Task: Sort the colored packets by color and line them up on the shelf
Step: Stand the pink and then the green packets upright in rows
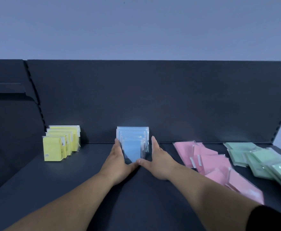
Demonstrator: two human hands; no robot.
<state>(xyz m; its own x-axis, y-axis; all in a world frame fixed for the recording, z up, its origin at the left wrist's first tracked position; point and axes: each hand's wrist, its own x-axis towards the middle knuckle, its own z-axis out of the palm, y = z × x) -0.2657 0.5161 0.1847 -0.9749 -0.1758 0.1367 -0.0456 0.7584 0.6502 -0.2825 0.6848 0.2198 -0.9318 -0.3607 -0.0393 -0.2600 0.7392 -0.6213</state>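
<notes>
Squarely between the fingers (118, 147) — blue packets (131, 150)

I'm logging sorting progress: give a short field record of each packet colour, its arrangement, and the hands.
yellow plastic-wrapped packets: upright row, left on dark shelf
blue plastic-wrapped packets: upright row, centre, between both hands
pink plastic-wrapped packets: loose, lying overlapped, right
green plastic-wrapped packets: loose heap, far right
left hand: fingers straight along blue row's left side
right hand: open beside row's right side, thumb at front
</notes>
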